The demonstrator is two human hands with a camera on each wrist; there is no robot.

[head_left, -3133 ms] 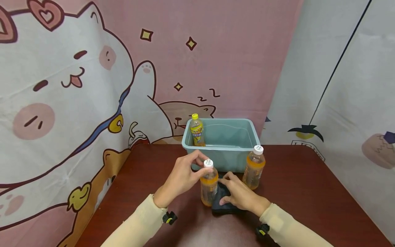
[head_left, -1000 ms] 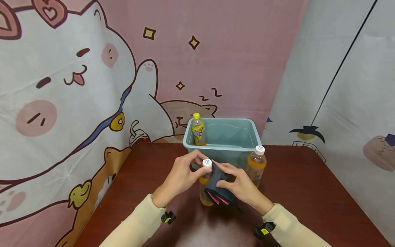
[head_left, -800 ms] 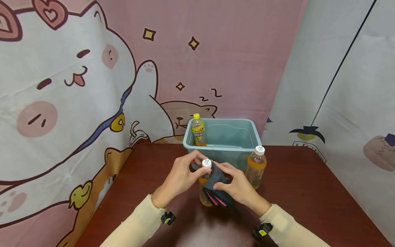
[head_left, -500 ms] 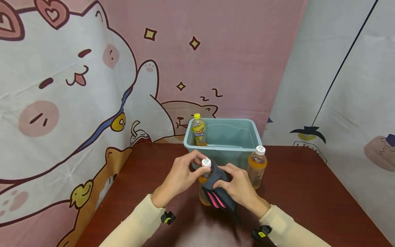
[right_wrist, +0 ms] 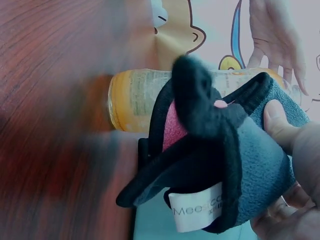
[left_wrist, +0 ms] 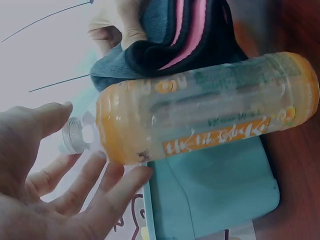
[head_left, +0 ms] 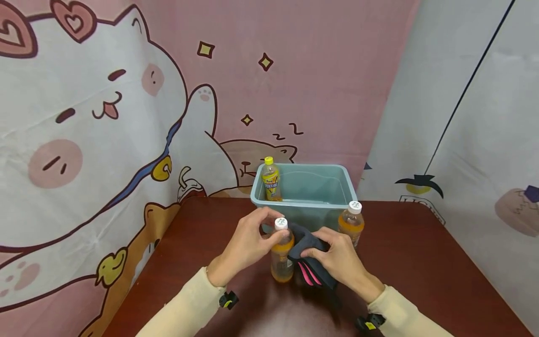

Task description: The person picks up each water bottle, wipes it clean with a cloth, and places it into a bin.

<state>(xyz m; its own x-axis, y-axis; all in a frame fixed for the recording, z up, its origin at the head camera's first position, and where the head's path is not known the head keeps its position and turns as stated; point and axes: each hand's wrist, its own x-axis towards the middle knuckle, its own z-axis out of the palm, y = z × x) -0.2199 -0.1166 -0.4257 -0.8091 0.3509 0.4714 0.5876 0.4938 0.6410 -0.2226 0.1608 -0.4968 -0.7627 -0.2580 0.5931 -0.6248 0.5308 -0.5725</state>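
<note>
White tag (right_wrist: 196, 211) on dark cloth (right_wrist: 250, 150): reads "Mees…", rest cut off. Orange bottle (right_wrist: 145, 97) beside cloth: label print (left_wrist: 225, 137) present, unreadable.

Clear glossy plastic bottle (head_left: 282, 255); fuzzy matt fleece cloth (head_left: 309, 255); polished wood table (head_left: 412, 262); smooth plastic bin (head_left: 307, 206)

A Room With Cartoon Walls

A big pink curtain (head_left: 328, 70) hangs at the back. It has a white cat (head_left: 84, 121) with pink cheeks, a brown cat (head_left: 252, 157) that sleeps, a yellow chick (head_left: 110, 267) and small yellow stars (head_left: 265, 61). On the right hangs a pale grey curtain (head_left: 476, 117) with a thin black line. In front stands a dark red-brown wooden table (head_left: 404, 248). The light is soft and even.
</note>
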